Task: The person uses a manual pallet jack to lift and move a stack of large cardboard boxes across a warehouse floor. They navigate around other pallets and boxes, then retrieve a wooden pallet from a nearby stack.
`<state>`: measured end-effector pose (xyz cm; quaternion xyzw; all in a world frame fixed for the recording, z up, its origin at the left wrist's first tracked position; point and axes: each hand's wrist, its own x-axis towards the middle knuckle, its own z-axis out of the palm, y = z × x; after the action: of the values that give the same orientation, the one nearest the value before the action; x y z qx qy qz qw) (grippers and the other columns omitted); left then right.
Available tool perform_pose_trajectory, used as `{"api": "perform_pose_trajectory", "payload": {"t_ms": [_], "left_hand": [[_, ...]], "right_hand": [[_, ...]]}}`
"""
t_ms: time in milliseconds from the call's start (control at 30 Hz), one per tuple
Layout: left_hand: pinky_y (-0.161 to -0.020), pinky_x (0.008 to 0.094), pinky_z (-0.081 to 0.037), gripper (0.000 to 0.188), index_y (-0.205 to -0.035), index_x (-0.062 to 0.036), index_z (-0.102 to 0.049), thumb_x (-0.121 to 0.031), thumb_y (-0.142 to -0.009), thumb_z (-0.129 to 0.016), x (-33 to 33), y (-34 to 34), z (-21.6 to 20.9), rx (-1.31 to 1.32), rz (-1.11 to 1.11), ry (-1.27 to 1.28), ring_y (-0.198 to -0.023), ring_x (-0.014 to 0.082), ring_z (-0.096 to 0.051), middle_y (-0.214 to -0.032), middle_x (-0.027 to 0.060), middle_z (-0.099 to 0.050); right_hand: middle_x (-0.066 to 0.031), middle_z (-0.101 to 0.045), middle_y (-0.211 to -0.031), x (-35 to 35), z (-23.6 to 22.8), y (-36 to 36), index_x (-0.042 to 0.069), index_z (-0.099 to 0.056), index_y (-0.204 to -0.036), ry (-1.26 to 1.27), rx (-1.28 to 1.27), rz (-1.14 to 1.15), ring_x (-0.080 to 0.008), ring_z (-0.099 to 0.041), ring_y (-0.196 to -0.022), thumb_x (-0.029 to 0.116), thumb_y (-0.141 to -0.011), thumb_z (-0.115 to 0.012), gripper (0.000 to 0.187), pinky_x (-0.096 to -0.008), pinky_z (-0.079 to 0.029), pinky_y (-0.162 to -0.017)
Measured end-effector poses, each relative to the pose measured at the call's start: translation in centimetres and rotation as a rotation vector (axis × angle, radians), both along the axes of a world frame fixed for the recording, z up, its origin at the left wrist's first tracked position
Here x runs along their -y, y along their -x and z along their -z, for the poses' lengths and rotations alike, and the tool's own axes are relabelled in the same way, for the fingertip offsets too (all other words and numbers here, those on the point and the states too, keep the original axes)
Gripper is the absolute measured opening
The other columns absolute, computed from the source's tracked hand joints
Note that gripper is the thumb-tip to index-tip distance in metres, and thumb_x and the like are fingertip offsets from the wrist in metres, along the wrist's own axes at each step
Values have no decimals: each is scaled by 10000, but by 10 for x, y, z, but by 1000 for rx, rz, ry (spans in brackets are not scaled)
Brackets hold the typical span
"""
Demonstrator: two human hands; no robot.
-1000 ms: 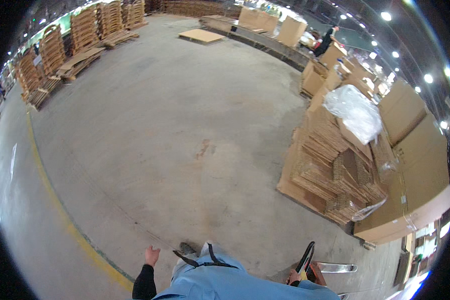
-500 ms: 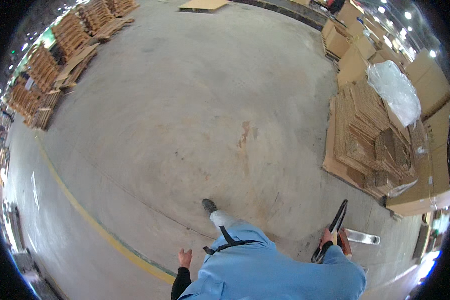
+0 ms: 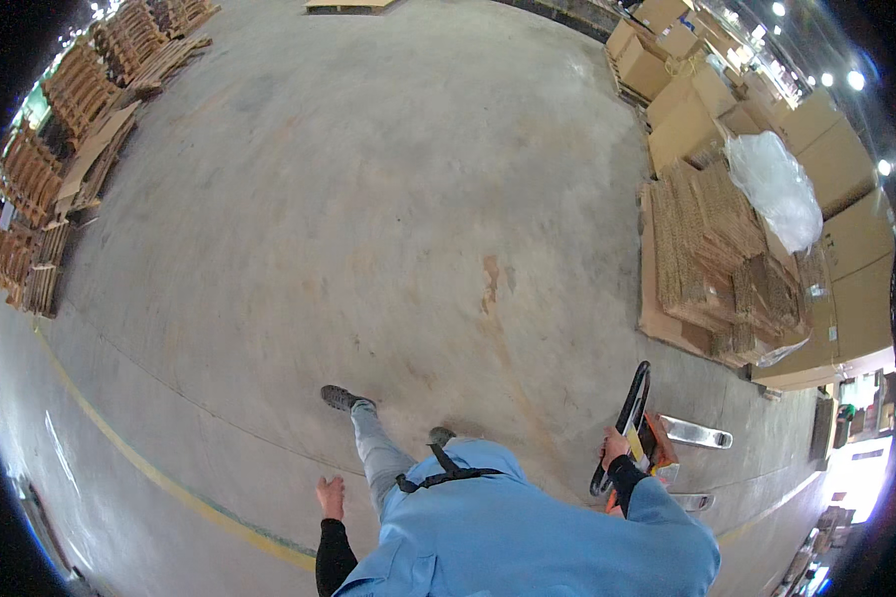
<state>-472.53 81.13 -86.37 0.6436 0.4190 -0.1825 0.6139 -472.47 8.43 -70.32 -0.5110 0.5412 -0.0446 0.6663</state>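
Observation:
At my right side, my right hand [image 3: 615, 446] is closed around the black loop handle [image 3: 634, 396] of a pallet jack. Its orange body [image 3: 659, 443] stands just beyond that hand, with two pale metal forks [image 3: 697, 433] pointing away to the right. My left hand [image 3: 331, 497] hangs low beside my body over the concrete floor. Its fingers are loosely bent and a little apart, with nothing seen in them. Below my blue top, one dark shoe [image 3: 345, 398] is stretched forward and the other is partly hidden.
Flattened cardboard [image 3: 712, 259] is piled on the right, with clear plastic wrap [image 3: 775, 189] on top and large cartons [image 3: 846, 239] behind. Wooden pallets [image 3: 78, 92] are stacked along the far left. A yellow floor line [image 3: 159, 476] runs along the left. A flat board lies far ahead.
My legs have moved through a step, and a second shoe now shows. The pallet jack sits slightly farther forward in view, with its second fork visible. My right hand keeps its grip.

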Motion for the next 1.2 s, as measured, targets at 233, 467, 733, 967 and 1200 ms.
{"api": "perform_pose_trajectory", "payload": {"t_ms": [233,467,733,967,1200], "left_hand": [[-673,445,-520,463,-1090,102,-554,-243,-812,-690,-98,-166,-8,50,220,-384,-783,375,-671,-816,257,-674],[-705,501,-517,428,-945,62,-572,-325,-810,-698,-258,-237,-79,99,-186,-572,-820,449,-651,-816,297,-646],[-825,472,-522,513,-1094,63,-596,-338,-795,-714,-373,-257,-81,-246,-457,-488,-969,424,-643,-976,290,-657],[-852,398,-532,670,-1293,83,-518,-317,-797,-725,-433,-304,-108,-375,-583,-392,-996,347,-660,-1034,248,-675],[-495,286,-469,611,-1307,120,-459,-149,-822,-716,-582,-428,-89,-55,-1122,-145,-607,138,-592,-773,111,-646]], "right_hand": [[-34,-467,-605,-100,-46,-179,123,-511,-756,159,-216,-345,-251,-480,-497,296,-847,-640,235,-406,-403,-457],[-44,-501,-670,-233,-61,-480,74,-551,-813,334,-308,-679,-226,-488,-586,291,-856,-619,231,-409,-411,-523],[-57,-539,-744,-521,51,-765,18,-597,-879,415,-265,-1133,-197,-496,-687,284,-866,-595,266,-413,-420,-597],[-95,-661,-1051,-995,123,-943,7,-648,-1095,709,-22,-2063,-246,-576,-949,399,-884,-607,447,-430,-452,-802],[-151,-714,-967,-1446,-50,-917,10,-623,-1172,247,961,-2215,-308,-686,-886,418,-854,-663,518,-399,-532,-772]]}}
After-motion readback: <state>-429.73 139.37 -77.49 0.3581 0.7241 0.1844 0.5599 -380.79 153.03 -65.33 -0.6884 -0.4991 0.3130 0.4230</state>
